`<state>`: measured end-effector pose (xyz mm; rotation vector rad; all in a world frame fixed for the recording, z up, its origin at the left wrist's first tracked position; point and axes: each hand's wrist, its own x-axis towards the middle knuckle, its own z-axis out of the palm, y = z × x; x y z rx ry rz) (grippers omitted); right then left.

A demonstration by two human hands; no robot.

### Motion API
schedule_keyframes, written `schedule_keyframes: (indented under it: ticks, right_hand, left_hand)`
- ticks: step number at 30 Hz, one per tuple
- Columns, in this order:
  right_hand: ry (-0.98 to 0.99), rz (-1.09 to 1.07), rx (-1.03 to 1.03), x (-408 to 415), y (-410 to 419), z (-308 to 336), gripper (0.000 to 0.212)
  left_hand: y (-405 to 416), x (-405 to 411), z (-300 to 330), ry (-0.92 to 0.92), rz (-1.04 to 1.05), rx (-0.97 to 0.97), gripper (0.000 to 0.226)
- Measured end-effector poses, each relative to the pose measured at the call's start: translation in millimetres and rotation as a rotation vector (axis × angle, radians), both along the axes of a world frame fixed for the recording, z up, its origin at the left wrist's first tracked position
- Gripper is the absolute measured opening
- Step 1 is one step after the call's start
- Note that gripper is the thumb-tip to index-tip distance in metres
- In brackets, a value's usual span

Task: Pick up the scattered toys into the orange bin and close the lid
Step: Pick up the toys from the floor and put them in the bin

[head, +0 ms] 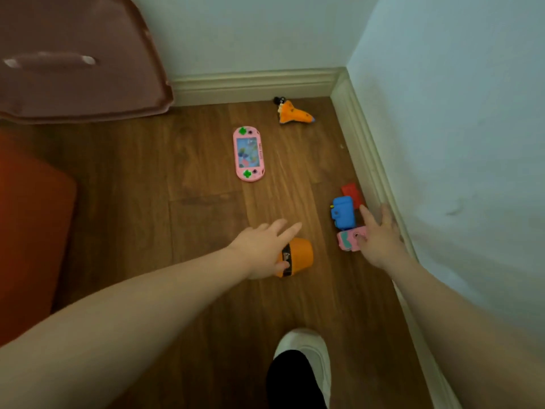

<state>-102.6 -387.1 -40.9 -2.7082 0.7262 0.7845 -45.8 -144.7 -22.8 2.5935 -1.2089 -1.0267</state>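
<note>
Several toys lie on the wooden floor. My left hand point(262, 249) hovers with fingers spread over an orange toy with a black band point(298, 256); the thumb touches the band. My right hand point(379, 236) is spread near the baseboard, thumb resting on a small pink toy point(346, 240). A blue toy point(343, 212) and a red block point(352, 193) lie just beyond it. Farther off are a pink handheld game point(248, 154) and an orange shuttle toy point(293, 112). An orange-red bulk point(29, 231), possibly the bin, fills the left edge.
A brownish padded surface with a handle-like bar point(76, 60) hangs over the top left. Walls and a pale baseboard point(371, 160) form a corner at right and back. My foot in a white slipper point(306, 358) stands at the bottom centre.
</note>
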Motion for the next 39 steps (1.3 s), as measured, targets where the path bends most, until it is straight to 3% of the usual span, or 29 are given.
schedule_keyframes:
  ticks: [3, 7, 14, 20, 28, 31, 34, 39]
  right_hand:
    - [0.034, 0.066, 0.054, 1, -14, -15, 0.076]
    - [0.051, 0.068, 0.164, 7, -13, -36, 0.105]
    - [0.025, 0.287, 0.003, 11, -5, -50, 0.114]
    - [0.124, 0.319, 0.067, 40, -4, -49, 0.102]
    - [-0.031, 0.345, 0.118, 38, 29, -50, 0.067]
    - [-0.047, 0.256, 0.259, 43, 50, -43, 0.047]
    - [-0.145, 0.099, 0.524, 56, 83, -22, 0.030]
    - [-0.245, -0.050, 0.825, 86, 158, 34, 0.020]
  left_hand:
    - [-27, -6, -16, -0.008, -0.032, 0.064, 0.092]
    - [-44, -11, -32, -0.011, 0.023, 0.143, 0.102]
    - [-36, -2, -31, 0.102, 0.181, 0.153, 0.095]
    - [-12, 23, -20, 0.163, 0.469, 0.059, 0.094]
    - [29, 34, -10, 0.165, 0.608, -0.007, 0.095]
    - [46, 35, -3, 0.196, 0.673, -0.063, 0.093]
    - [65, 42, 11, 0.231, 0.745, -0.114, 0.087]
    - [110, 60, 50, 0.176, 0.765, -0.232, 0.079]
